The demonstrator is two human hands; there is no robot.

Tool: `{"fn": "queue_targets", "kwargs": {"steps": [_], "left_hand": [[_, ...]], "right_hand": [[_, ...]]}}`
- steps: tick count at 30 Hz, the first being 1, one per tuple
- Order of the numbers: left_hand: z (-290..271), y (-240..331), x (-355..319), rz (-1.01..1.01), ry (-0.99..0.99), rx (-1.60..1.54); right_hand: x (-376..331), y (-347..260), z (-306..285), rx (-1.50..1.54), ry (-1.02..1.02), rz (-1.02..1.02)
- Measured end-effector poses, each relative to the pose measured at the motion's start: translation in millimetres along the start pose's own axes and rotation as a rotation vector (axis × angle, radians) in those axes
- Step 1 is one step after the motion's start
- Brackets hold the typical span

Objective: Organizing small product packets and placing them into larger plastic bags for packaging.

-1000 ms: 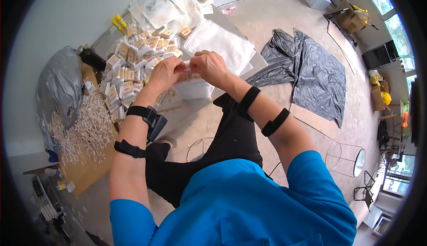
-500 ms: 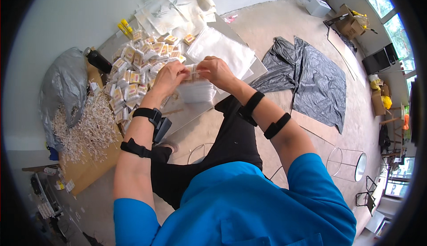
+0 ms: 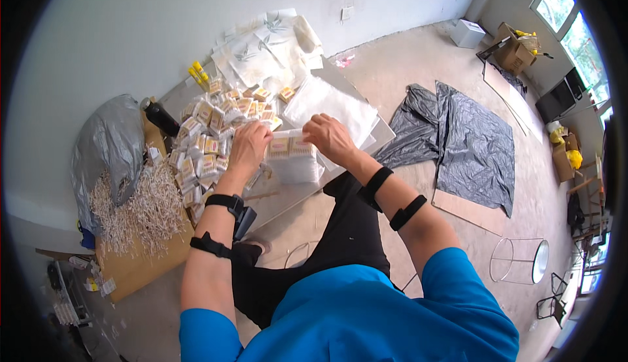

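Observation:
A small stack of cotton swab packs [image 3: 279, 146] in a clear plastic bag [image 3: 294, 171] stands at the table's near edge. On its left side my left hand [image 3: 250, 145] is closed, its fingertips pinching the bag's upper edge. My right hand [image 3: 329, 137] is closed with curled fingers at the opposite top corner. The thumbs and the exact grip are partly hidden. To the left of the bag lies a heap of small cotton swab packs [image 3: 204, 115] with yellowish labels. A pile of flat clear bags [image 3: 333, 103] lies just beyond my right hand.
Loose cotton swabs [image 3: 131, 221] spill from a grey plastic sack [image 3: 108, 139] at the left. A black bottle [image 3: 161, 117] and yellow glue-stick-like tubes [image 3: 199, 74] stand around the heap. Black plastic sheeting [image 3: 474, 146] covers floor at the right. A wire frame [image 3: 520, 260] lies nearer.
My hands have moved apart, and more of the packs' labelled tops shows between them. The whole view has shifted slightly, with things sitting lower in the picture.

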State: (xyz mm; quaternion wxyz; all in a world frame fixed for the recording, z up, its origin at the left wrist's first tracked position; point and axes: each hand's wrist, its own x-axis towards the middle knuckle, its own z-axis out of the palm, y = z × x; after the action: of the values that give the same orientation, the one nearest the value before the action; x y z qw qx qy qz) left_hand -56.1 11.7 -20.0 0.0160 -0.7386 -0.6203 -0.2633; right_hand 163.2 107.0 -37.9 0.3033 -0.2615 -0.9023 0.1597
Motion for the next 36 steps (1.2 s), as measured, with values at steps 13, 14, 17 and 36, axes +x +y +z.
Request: {"fn": "queue_targets", "kwargs": {"steps": [13,14,17,36], "left_hand": [[-18.4,70.2,-60.7,-1.294,0.170,-0.988],[-20.2,63.6,-69.1,-1.305,0.170,-0.974],[-18.7,40.7,-101.4,-1.212,0.119,-0.886],[22.3,-72.7,-248.1,-1.043,0.259,-0.423]], "right_hand": [[-39.2,-97.0,27.6,-0.129,0.224,-0.298],[-43.3,-111.5,33.7,-0.129,0.256,-0.321],[-56.3,-141.4,57.5,-0.107,0.167,-0.280],[-157.9,-42.3,148.3,0.803,-0.052,0.807]]}}
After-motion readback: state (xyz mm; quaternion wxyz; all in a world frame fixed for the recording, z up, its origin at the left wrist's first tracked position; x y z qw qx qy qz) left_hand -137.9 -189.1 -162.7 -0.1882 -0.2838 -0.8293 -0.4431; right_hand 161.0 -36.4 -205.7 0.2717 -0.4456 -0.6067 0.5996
